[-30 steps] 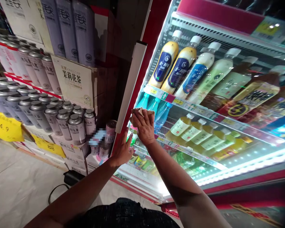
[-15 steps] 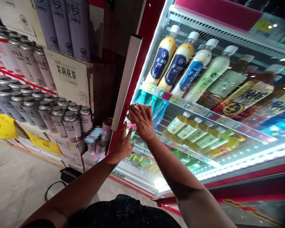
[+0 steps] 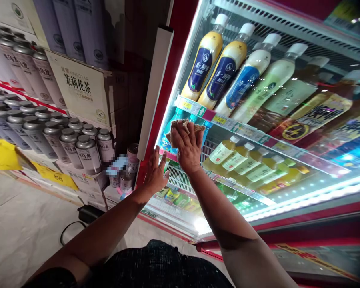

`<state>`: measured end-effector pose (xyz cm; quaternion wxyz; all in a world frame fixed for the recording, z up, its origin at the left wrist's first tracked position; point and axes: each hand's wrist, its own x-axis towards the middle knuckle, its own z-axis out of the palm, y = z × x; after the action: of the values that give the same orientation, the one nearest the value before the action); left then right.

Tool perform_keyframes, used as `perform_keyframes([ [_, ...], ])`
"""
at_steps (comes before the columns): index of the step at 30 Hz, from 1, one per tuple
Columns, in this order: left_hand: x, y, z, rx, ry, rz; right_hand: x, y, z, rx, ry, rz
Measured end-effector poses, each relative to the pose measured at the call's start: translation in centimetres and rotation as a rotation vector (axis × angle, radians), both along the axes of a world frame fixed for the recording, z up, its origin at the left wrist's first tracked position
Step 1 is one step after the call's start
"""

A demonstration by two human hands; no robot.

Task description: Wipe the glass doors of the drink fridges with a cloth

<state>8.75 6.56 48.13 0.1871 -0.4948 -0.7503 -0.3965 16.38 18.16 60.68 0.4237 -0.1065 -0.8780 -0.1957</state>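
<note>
My right hand (image 3: 189,149) presses a brown cloth (image 3: 175,132) flat against the glass door (image 3: 246,132) of a lit drinks cooler, with the cloth bunched under its fingers. To the left and a little lower, my left hand (image 3: 156,173) rests with spread fingers on the red door frame (image 3: 160,116) and the glass edge; nothing is in it. A long pale handle (image 3: 156,92) runs along the frame just above that hand. Behind the glass, blue-green bottles (image 3: 165,138) are partly covered by the cloth and my right hand.
Several large bottles (image 3: 201,66) stand on the cooler's upper shelf, smaller ones (image 3: 223,151) below. To the left are stacked cartons (image 3: 81,88) and rows of cans (image 3: 88,154) with yellow price signs (image 3: 52,176). A black bag (image 3: 91,214) lies on the tiled floor (image 3: 27,216).
My right hand and the cloth have slid right across the glass, away from the frame, uncovering more blue-green bottles. My left hand stays at the frame. The view has shifted slightly.
</note>
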Motion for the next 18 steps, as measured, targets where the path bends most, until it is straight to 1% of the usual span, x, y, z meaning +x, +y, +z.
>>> perform_keyframes([
  [6, 0.3, -0.1, 0.2, 0.024, -0.02, -0.018, 0.9, 0.3, -0.7, -0.018, -0.106, 0.027],
  [10, 0.7, 0.0, 0.8, 0.068, -0.02, -0.005, 1.7, 0.5, -1.2, -0.004, -0.02, -0.028],
  [12, 0.9, 0.1, 1.2, 0.075, -0.004, -0.006, 2.1, 0.4, -1.4, 0.021, -0.034, -0.019],
  [15, 1.0, 0.3, 1.7, 0.05, 0.0, 0.0, 2.8, 0.5, -1.5, 0.037, -0.123, 0.028],
  [18, 1.0, 0.4, 2.0, 0.016, -0.011, 0.015, 3.7, 1.0, -1.4, 0.012, -0.092, 0.009],
])
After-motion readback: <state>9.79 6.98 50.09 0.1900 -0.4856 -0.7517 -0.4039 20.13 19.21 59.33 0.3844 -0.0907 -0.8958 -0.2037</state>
